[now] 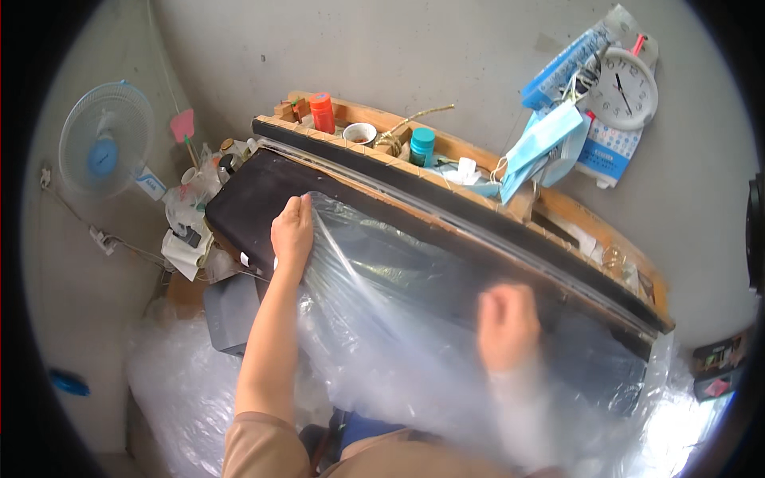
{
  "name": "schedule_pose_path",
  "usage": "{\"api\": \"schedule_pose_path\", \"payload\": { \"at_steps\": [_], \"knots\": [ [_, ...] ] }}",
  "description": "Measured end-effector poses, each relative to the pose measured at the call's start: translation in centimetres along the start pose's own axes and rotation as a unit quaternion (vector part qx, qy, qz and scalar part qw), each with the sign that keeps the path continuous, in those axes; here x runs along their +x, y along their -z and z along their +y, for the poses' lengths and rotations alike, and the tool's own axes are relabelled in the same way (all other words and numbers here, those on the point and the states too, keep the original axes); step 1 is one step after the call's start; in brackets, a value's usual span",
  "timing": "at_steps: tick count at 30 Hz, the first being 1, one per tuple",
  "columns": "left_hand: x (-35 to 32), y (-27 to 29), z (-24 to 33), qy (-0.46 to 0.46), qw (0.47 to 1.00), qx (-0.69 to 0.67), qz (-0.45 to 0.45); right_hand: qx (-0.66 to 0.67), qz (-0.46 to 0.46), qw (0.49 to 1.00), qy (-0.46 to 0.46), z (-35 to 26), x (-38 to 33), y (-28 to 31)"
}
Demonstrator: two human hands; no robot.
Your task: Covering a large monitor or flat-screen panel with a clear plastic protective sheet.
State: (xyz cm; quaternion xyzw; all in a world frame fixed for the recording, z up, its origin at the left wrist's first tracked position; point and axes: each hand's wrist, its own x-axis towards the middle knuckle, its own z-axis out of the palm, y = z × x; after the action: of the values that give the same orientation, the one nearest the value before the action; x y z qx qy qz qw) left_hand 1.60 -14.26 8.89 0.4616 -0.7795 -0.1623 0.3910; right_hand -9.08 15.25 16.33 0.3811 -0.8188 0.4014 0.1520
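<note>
A wide sheet of clear plastic film [382,319] is spread over a dark work table [275,179] and hangs down toward my body. With my left hand [293,231] I pinch the film's left far edge above the table top, where it is drawn into long folds. My right hand [508,325] is over the film at the right of the middle. Motion smears its fingers, which look curled, and whether they grip the film cannot be made out.
Behind the table's metal sealing bar [462,219], a wooden shelf [351,107] holds a red bottle [322,113], a cup [360,133] and a teal jar [422,146]. Blue face masks [542,143] and a clock [624,89] hang at right. A fan [105,139] stands left; bundled plastic [183,382] lies below.
</note>
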Motion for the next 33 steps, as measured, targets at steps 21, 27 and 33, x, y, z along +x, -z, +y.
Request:
{"api": "schedule_pose_path", "payload": {
  "at_steps": [21, 27, 33],
  "knots": [
    [2.1, -1.9, -8.4, -0.096, 0.982, 0.050, -0.154, -0.380, 0.140, 0.888, -0.218, 11.0, -19.2, 27.7],
    [3.0, -3.8, -8.5, -0.060, 0.977, 0.008, -0.206, -0.017, 0.039, 0.985, -0.166, 0.6, -14.4, 45.8],
    [2.2, -1.4, -6.0, -0.045, 0.978, 0.066, -0.191, -0.725, 0.354, 0.591, -0.009, 10.7, -5.5, 47.4]
  ]
}}
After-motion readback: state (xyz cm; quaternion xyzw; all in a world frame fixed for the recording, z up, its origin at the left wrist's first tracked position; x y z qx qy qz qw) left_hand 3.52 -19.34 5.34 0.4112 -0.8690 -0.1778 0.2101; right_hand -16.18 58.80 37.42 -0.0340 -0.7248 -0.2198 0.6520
